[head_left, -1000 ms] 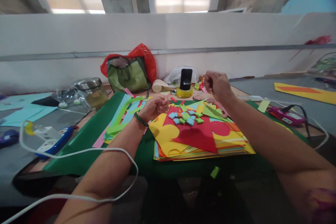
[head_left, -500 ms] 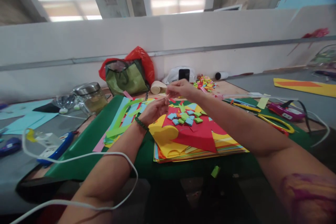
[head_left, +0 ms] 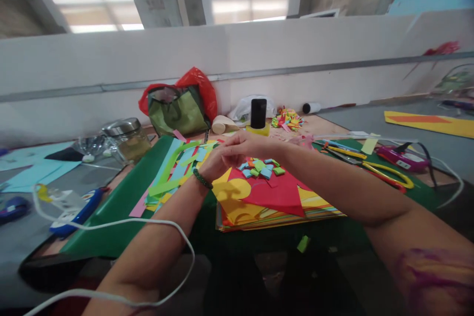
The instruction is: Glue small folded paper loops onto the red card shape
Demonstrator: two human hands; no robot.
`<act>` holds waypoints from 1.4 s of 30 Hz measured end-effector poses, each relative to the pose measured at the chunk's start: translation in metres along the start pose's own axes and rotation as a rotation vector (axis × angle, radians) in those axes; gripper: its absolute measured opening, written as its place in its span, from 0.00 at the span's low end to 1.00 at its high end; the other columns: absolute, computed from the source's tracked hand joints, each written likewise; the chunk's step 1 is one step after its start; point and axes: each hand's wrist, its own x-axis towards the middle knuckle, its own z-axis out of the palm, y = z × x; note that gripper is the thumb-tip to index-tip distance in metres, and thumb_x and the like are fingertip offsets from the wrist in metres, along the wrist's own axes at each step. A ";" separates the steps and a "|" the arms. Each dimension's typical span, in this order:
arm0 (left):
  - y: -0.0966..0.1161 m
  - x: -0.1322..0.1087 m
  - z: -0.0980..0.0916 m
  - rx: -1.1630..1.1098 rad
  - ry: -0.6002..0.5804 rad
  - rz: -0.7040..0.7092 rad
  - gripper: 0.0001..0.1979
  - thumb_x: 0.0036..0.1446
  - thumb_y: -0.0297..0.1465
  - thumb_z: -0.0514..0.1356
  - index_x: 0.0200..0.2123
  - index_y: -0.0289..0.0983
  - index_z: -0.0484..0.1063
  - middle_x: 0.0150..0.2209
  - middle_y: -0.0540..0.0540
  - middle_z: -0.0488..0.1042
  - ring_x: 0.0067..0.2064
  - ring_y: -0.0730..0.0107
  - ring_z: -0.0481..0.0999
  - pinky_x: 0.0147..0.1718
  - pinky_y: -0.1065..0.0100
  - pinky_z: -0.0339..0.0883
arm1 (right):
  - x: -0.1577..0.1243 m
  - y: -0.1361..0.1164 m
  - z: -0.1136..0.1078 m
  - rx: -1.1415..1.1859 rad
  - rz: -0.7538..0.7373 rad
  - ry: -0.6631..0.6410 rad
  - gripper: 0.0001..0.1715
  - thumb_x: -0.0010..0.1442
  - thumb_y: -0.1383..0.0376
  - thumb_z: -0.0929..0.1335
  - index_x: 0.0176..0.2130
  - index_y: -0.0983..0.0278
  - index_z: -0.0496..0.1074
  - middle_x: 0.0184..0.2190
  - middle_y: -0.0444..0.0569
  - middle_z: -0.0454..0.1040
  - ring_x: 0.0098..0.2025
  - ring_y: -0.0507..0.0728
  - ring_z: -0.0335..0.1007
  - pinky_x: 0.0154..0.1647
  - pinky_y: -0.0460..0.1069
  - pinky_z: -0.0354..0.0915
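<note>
My left hand (head_left: pixel 215 162), with a dark green bead bracelet (head_left: pixel 202 178) on its wrist, meets my right hand (head_left: pixel 246 147) above the paper. My right hand lies partly over the left and covers its fingertips. Both look closed in a pinch; whatever is between the fingers is hidden. Just below and right of them, small folded blue and green paper pieces (head_left: pixel 266 173) lie in a cluster on a red sheet (head_left: pixel 276 197). That sheet rests with yellow paper (head_left: pixel 230 189) on top of a stack of coloured sheets.
Green, blue and pink paper strips (head_left: pixel 163 187) lie left on the green mat (head_left: pixel 99 222). Yellow-handled scissors (head_left: pixel 385 170) and a purple device (head_left: pixel 403 159) are right. Behind stand a phone (head_left: pixel 258 112), bags (head_left: pixel 176 108) and a glass jar (head_left: pixel 129 143). A white cable (head_left: pixel 163 222) crosses my left forearm.
My right hand has come down and forward over the left hand, closing round its fingers. The phone behind now shows fully. My left hand has shifted only slightly.
</note>
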 end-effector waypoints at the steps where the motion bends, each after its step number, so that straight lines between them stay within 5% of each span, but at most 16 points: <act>1: 0.000 -0.002 0.001 0.003 -0.043 -0.021 0.10 0.58 0.30 0.59 0.25 0.35 0.66 0.21 0.50 0.68 0.22 0.75 0.68 0.24 0.73 0.67 | 0.006 -0.002 -0.003 -0.062 -0.045 0.078 0.12 0.55 0.63 0.67 0.23 0.66 0.70 0.16 0.42 0.68 0.20 0.48 0.62 0.21 0.44 0.59; 4: 0.008 -0.007 0.000 -0.051 -0.116 0.006 0.12 0.57 0.27 0.59 0.22 0.35 0.63 0.19 0.52 0.65 0.22 0.77 0.67 0.26 0.74 0.68 | 0.019 0.004 -0.019 -0.129 -0.056 0.414 0.04 0.51 0.71 0.67 0.27 0.66 0.72 0.18 0.40 0.68 0.20 0.47 0.61 0.23 0.43 0.59; 7: 0.021 -0.007 -0.005 -0.141 -0.005 0.112 0.13 0.59 0.26 0.56 0.22 0.36 0.61 0.21 0.51 0.68 0.24 0.77 0.70 0.30 0.74 0.69 | 0.018 0.018 -0.027 -0.049 0.169 0.148 0.10 0.49 0.75 0.67 0.34 0.67 0.75 0.21 0.41 0.72 0.20 0.48 0.62 0.22 0.43 0.60; 9: 0.027 -0.004 -0.011 -0.212 0.121 0.165 0.12 0.60 0.25 0.54 0.23 0.37 0.61 0.22 0.51 0.70 0.25 0.77 0.71 0.32 0.74 0.70 | 0.011 0.025 -0.027 -0.050 0.253 -0.025 0.04 0.53 0.71 0.69 0.32 0.68 0.75 0.20 0.43 0.71 0.19 0.48 0.62 0.20 0.44 0.59; 14: 0.018 0.009 -0.023 -0.144 0.321 0.206 0.10 0.60 0.27 0.54 0.25 0.36 0.66 0.22 0.52 0.71 0.19 0.81 0.64 0.24 0.76 0.63 | -0.005 0.019 -0.032 -0.085 -0.003 0.111 0.22 0.63 0.58 0.66 0.21 0.67 0.68 0.12 0.37 0.57 0.15 0.44 0.49 0.16 0.41 0.48; 20: -0.019 0.013 -0.013 0.172 -0.021 0.171 0.06 0.55 0.32 0.62 0.27 0.36 0.73 0.27 0.48 0.73 0.29 0.72 0.72 0.35 0.69 0.68 | 0.006 0.003 -0.013 0.000 -0.106 0.068 0.22 0.66 0.59 0.64 0.22 0.66 0.65 0.12 0.37 0.58 0.15 0.45 0.51 0.17 0.41 0.50; 24: -0.025 0.011 -0.015 0.369 -0.258 0.166 0.14 0.56 0.41 0.62 0.28 0.36 0.75 0.30 0.45 0.75 0.36 0.66 0.73 0.39 0.67 0.65 | 0.014 0.001 -0.033 0.139 -0.203 0.386 0.23 0.65 0.55 0.65 0.23 0.64 0.63 0.12 0.36 0.56 0.14 0.45 0.49 0.15 0.41 0.49; 28: -0.020 0.012 -0.019 0.295 -0.189 0.138 0.16 0.53 0.41 0.64 0.24 0.35 0.69 0.24 0.49 0.69 0.27 0.73 0.67 0.31 0.70 0.63 | 0.012 0.006 -0.082 0.299 -0.333 0.815 0.24 0.64 0.49 0.64 0.24 0.61 0.58 0.13 0.34 0.50 0.14 0.46 0.47 0.15 0.41 0.50; 30: -0.015 0.010 -0.017 0.199 -0.165 0.100 0.14 0.52 0.38 0.65 0.24 0.35 0.67 0.23 0.50 0.67 0.26 0.75 0.67 0.29 0.72 0.63 | 0.010 0.013 -0.089 0.307 -0.282 0.903 0.21 0.63 0.52 0.65 0.25 0.62 0.60 0.12 0.34 0.52 0.14 0.46 0.47 0.15 0.41 0.50; 32: -0.009 0.008 -0.014 0.092 -0.140 0.085 0.12 0.52 0.34 0.65 0.24 0.35 0.65 0.24 0.50 0.67 0.26 0.75 0.68 0.30 0.72 0.66 | 0.008 0.022 -0.077 0.261 -0.112 0.786 0.14 0.58 0.59 0.69 0.25 0.63 0.65 0.13 0.37 0.60 0.14 0.46 0.50 0.15 0.42 0.50; 37: 0.006 0.004 -0.014 -0.047 -0.002 0.148 0.12 0.56 0.29 0.59 0.22 0.36 0.61 0.23 0.50 0.69 0.27 0.75 0.70 0.33 0.71 0.70 | -0.001 0.035 -0.034 0.105 0.196 0.070 0.06 0.46 0.68 0.73 0.28 0.68 0.75 0.20 0.44 0.73 0.18 0.48 0.62 0.20 0.44 0.59; 39: 0.009 0.005 -0.016 -0.063 0.072 0.187 0.10 0.54 0.28 0.59 0.23 0.36 0.63 0.25 0.50 0.71 0.26 0.76 0.70 0.31 0.73 0.69 | -0.003 0.035 -0.033 0.008 0.176 0.017 0.08 0.51 0.64 0.71 0.28 0.69 0.76 0.16 0.41 0.68 0.16 0.46 0.58 0.18 0.42 0.55; 41: 0.006 0.006 -0.016 -0.030 0.077 0.234 0.03 0.48 0.26 0.61 0.29 0.36 0.68 0.32 0.50 0.74 0.26 0.79 0.69 0.30 0.74 0.67 | -0.003 0.032 -0.036 -0.071 0.101 0.101 0.12 0.55 0.62 0.69 0.27 0.69 0.75 0.13 0.37 0.61 0.14 0.44 0.51 0.16 0.42 0.49; 42: 0.003 0.006 -0.015 0.006 0.042 0.254 0.09 0.44 0.25 0.62 0.33 0.36 0.71 0.36 0.50 0.75 0.27 0.79 0.69 0.30 0.74 0.67 | -0.003 0.030 -0.037 -0.101 0.060 0.114 0.13 0.56 0.62 0.69 0.27 0.69 0.75 0.12 0.36 0.59 0.14 0.44 0.50 0.15 0.42 0.48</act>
